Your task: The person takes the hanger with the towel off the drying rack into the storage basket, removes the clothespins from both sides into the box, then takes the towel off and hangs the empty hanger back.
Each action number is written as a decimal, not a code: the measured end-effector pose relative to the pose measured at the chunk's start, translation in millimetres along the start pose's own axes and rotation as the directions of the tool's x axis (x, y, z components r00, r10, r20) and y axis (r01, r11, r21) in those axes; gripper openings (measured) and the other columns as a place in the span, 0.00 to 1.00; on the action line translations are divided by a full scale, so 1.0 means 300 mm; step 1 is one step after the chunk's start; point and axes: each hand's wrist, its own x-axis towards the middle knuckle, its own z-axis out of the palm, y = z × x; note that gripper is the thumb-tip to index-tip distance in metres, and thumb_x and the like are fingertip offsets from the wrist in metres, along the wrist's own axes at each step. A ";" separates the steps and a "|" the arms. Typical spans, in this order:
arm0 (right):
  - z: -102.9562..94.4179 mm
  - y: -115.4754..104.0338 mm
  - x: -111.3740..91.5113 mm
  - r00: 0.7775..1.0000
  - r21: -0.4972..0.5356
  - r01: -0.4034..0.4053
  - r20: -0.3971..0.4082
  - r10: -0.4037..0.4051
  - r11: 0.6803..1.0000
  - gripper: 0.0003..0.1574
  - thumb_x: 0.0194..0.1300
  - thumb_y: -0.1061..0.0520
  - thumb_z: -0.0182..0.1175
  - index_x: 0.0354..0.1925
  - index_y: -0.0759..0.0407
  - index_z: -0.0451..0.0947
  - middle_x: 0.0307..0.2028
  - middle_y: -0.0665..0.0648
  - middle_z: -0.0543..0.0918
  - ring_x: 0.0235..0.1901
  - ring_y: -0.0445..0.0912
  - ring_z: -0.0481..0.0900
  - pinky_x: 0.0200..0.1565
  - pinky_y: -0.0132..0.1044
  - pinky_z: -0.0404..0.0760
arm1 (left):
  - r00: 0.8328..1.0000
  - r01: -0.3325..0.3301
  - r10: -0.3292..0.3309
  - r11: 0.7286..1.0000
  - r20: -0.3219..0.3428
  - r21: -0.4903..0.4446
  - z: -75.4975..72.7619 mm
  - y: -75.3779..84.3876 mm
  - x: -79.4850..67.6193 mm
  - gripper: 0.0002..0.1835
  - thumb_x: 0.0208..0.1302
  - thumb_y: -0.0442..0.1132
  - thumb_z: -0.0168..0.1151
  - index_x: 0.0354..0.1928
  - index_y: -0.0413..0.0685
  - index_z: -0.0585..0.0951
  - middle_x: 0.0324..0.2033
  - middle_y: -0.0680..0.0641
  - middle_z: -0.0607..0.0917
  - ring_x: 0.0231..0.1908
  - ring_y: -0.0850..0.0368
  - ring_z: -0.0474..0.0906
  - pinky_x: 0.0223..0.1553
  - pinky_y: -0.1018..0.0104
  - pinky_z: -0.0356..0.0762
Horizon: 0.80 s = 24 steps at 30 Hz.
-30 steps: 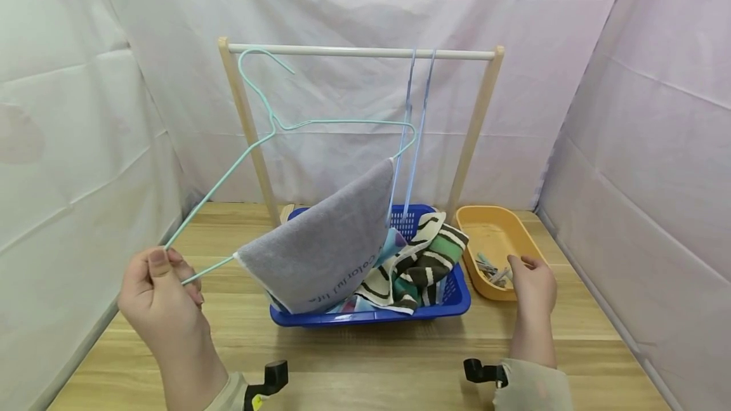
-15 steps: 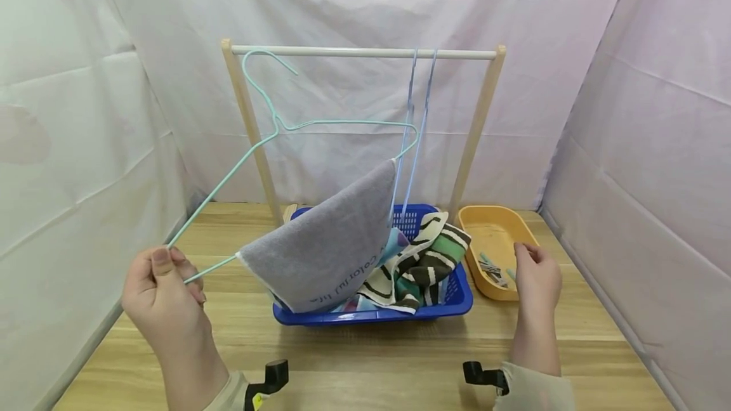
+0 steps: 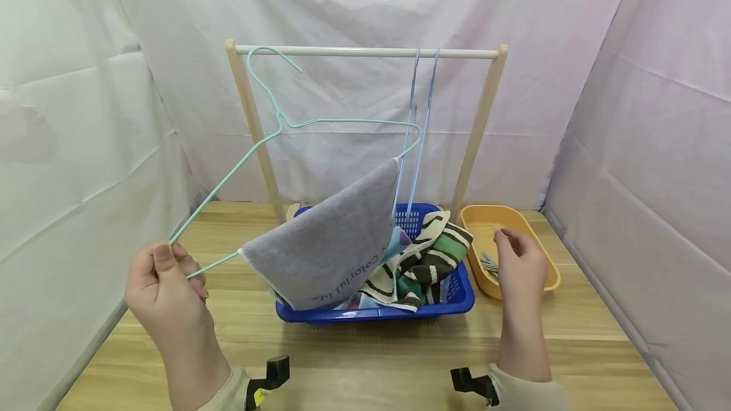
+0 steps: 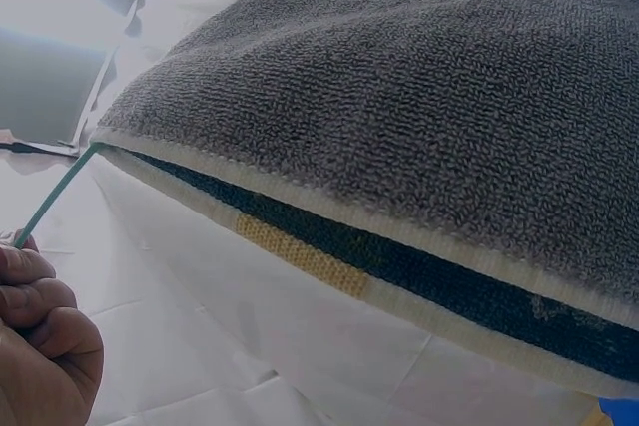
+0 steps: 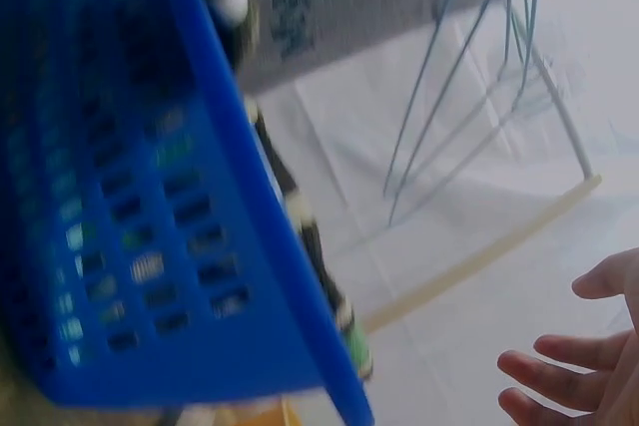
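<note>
In the head view my left hand [image 3: 171, 297] pinches the lower left corner of a mint-green wire hanger [image 3: 223, 179]. A grey hand towel [image 3: 331, 240] with dark lettering hangs folded over its bottom bar; the left wrist view shows the fold from below, with a dark inner side. The hanger's hook overlaps the rack's rail [image 3: 365, 51]. My right hand [image 3: 522, 268] is raised over the near left part of a yellow tray [image 3: 545, 259], thumb and forefinger close. Grey and teal clothespins [image 3: 488, 264] lie there. I cannot tell whether the right fingertips hold one.
A blue plastic basket [image 3: 371, 314] stands mid-table under the rack, holding a brown, cream and green striped towel [image 3: 436, 259] and a blue patterned cloth [image 3: 400, 241]. Two blue hangers [image 3: 425, 119] hang on the rail's right part. White fabric surrounds the wooden table [image 3: 371, 360].
My right hand has lifted from the clothespins and moved left and up. The left hand, hanger and grey towel have shifted only slightly right in the picture, along with the whole scene.
</note>
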 end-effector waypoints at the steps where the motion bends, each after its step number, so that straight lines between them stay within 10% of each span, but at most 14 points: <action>1: 0.010 -0.009 -0.011 1.000 0.004 0.020 0.005 -0.020 1.000 0.26 0.71 0.44 0.54 0.54 0.62 0.79 0.46 0.60 0.83 0.43 0.44 0.76 0.42 0.33 0.72 | 1.000 -0.003 0.003 1.000 0.003 0.005 0.000 0.001 0.001 0.17 0.65 0.33 0.61 0.24 0.25 0.70 0.15 0.43 0.71 0.05 0.63 0.60 0.05 0.78 0.51; 24: 0.155 -0.190 -0.144 0.962 0.139 0.207 0.154 -0.227 0.968 0.20 0.70 0.47 0.58 0.54 0.57 0.80 0.46 0.56 0.83 0.45 0.47 0.76 0.42 0.42 0.75 | 0.998 -0.068 0.066 0.995 0.025 0.077 0.025 -0.005 0.041 0.18 0.65 0.34 0.62 0.22 0.27 0.71 0.14 0.44 0.71 0.06 0.64 0.61 0.05 0.78 0.51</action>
